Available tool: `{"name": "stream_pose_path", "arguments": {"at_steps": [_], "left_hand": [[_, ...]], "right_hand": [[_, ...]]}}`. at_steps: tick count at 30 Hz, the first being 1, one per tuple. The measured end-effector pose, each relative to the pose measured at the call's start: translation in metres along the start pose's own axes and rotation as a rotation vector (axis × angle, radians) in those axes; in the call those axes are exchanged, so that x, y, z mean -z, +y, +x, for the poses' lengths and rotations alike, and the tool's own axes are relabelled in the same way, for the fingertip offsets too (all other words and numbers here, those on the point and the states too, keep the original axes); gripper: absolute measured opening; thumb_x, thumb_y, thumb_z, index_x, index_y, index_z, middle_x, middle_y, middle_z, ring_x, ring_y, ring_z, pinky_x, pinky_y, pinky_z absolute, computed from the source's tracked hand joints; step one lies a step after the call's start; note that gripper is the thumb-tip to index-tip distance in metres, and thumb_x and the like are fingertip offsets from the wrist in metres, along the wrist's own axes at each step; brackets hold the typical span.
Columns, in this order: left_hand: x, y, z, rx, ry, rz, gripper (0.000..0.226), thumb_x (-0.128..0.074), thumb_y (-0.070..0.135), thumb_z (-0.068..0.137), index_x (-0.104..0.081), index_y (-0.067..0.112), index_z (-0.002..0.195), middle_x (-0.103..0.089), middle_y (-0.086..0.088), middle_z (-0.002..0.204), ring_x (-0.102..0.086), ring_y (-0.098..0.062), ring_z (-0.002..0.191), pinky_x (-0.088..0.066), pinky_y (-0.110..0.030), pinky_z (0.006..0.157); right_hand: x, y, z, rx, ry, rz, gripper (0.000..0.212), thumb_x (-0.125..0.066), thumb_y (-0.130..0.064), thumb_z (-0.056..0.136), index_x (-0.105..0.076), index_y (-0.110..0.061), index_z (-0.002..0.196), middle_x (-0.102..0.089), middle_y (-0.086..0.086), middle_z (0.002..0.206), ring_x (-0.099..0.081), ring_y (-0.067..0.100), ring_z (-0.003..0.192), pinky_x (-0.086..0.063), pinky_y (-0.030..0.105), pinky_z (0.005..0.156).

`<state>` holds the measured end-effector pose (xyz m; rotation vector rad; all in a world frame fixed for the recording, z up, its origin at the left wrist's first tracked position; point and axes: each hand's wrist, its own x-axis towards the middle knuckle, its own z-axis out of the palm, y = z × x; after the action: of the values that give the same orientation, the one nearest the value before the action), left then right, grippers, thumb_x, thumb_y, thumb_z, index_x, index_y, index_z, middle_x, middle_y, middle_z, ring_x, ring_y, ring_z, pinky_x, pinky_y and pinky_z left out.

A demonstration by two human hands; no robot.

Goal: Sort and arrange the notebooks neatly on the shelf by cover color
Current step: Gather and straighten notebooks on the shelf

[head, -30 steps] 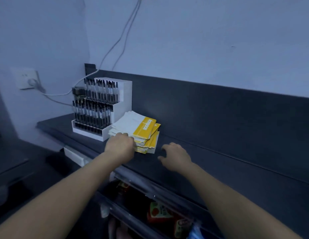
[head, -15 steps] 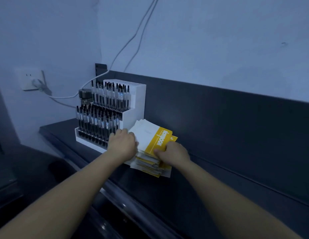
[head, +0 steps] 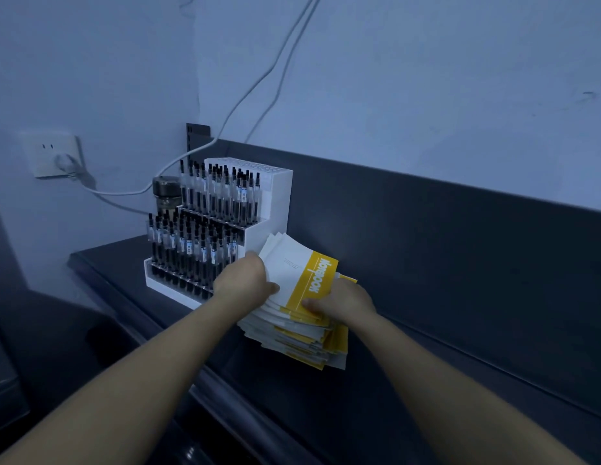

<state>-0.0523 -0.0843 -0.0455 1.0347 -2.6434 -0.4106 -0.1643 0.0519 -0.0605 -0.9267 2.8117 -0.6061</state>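
Yellow-banded top notebook (head: 294, 268) is held from both sides. Left hand (head: 247, 281) curls round white edge, thumb on cover. Right hand (head: 342, 303) grips yellow spine side, thumb on band. Upper copies tilt up, fanned, off notebook stack (head: 299, 340). Stack lies on dark shelf (head: 409, 380), just right of white pen rack (head: 275, 203); whether touching, cannot tell. Notebook long axis runs away from person toward rack's right side. Both hands equally near; next move is probably to lift upper bundle clear.

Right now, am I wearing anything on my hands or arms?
Nothing shows: the left hand and right hand have no gloves, rings or watch, and both forearms are bare with no sleeve in view. Dim light may hide small details.
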Motion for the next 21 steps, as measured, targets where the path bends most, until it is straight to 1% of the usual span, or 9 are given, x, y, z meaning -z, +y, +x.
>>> {"name": "stream_pose_path", "arguments": {"at_steps": [2,6,9,10,12,14,17,19,21], "left_hand": [[-0.001,0.000,0.002,-0.007,0.015,-0.063,0.037,-0.063,0.034,0.090,-0.038,0.009,0.101,-0.057,-0.010,0.093,-0.053,-0.026,0.077,-0.045,-0.034,0.063],[0.004,0.005,0.005,-0.013,0.055,-0.243,0.025,-0.054,0.022,0.096,-0.042,0.003,0.109,-0.051,-0.007,0.084,-0.053,-0.025,0.072,-0.039,-0.030,0.053],[0.007,0.009,0.006,0.017,0.025,-0.507,0.018,-0.048,0.018,0.098,-0.041,0.005,0.108,-0.047,-0.005,0.080,-0.050,-0.020,0.061,-0.036,-0.026,0.043],[0.008,0.010,0.006,0.036,0.013,-0.610,0.017,-0.047,0.018,0.099,-0.040,0.006,0.108,-0.047,-0.007,0.082,-0.049,-0.020,0.059,-0.036,-0.025,0.042],[0.006,0.011,0.004,0.071,-0.003,-0.772,0.014,-0.045,0.016,0.099,-0.042,0.005,0.108,-0.049,-0.011,0.086,-0.047,-0.021,0.058,-0.036,-0.025,0.042],[0.003,0.014,-0.001,0.104,-0.018,-0.889,0.011,-0.044,0.015,0.099,-0.043,0.005,0.105,-0.051,-0.015,0.090,-0.046,-0.021,0.058,-0.035,-0.026,0.044],[0.002,0.020,-0.010,0.115,-0.047,-0.958,0.010,-0.044,0.014,0.099,-0.043,0.005,0.103,-0.052,-0.015,0.087,-0.045,-0.021,0.055,-0.035,-0.025,0.045],[0.002,0.025,-0.017,0.111,-0.076,-0.977,0.008,-0.043,0.013,0.099,-0.043,0.005,0.101,-0.050,-0.012,0.081,-0.043,-0.020,0.053,-0.033,-0.025,0.044],[0.001,0.029,-0.022,0.107,-0.105,-0.983,0.008,-0.042,0.014,0.100,-0.043,0.006,0.099,-0.050,-0.013,0.080,-0.043,-0.020,0.052,-0.031,-0.024,0.044]], "right_hand": [[0.000,0.000,0.001,-0.007,0.004,0.004,0.048,-0.067,-0.057,0.076,-0.065,-0.021,0.107,-0.067,0.000,0.109,-0.062,0.021,0.101,-0.046,0.028,0.071],[-0.002,0.001,-0.001,-0.042,0.032,0.021,0.046,-0.065,-0.058,0.076,-0.064,-0.016,0.095,-0.066,0.001,0.101,-0.061,0.022,0.095,-0.043,0.028,0.065],[-0.003,0.005,-0.005,-0.083,0.104,0.042,0.045,-0.057,-0.062,0.079,-0.047,-0.019,0.067,-0.058,0.005,0.092,-0.057,0.026,0.092,-0.035,0.029,0.060],[-0.003,0.006,-0.008,-0.100,0.122,0.055,0.047,-0.054,-0.062,0.081,-0.042,-0.020,0.063,-0.056,0.006,0.090,-0.057,0.028,0.091,-0.034,0.029,0.059],[0.000,0.009,-0.016,-0.137,0.132,0.147,0.047,-0.050,-0.061,0.085,-0.041,-0.021,0.062,-0.054,0.002,0.081,-0.056,0.026,0.086,-0.032,0.029,0.054],[0.003,0.012,-0.024,-0.163,0.115,0.327,0.044,-0.050,-0.056,0.089,-0.049,-0.018,0.066,-0.052,-0.002,0.073,-0.055,0.022,0.081,-0.034,0.029,0.056],[0.006,0.016,-0.037,-0.202,0.103,0.572,0.039,-0.053,-0.046,0.093,-0.061,-0.009,0.083,-0.057,0.001,0.082,-0.054,0.018,0.079,-0.038,0.030,0.066],[0.010,0.019,-0.049,-0.230,0.139,0.644,0.032,-0.054,-0.040,0.094,-0.059,-0.009,0.086,-0.055,0.005,0.084,-0.050,0.016,0.072,-0.036,0.028,0.061],[0.014,0.024,-0.061,-0.258,0.171,0.679,0.026,-0.052,-0.034,0.096,-0.055,-0.010,0.087,-0.051,0.006,0.079,-0.045,0.015,0.062,-0.032,0.026,0.053]]}}
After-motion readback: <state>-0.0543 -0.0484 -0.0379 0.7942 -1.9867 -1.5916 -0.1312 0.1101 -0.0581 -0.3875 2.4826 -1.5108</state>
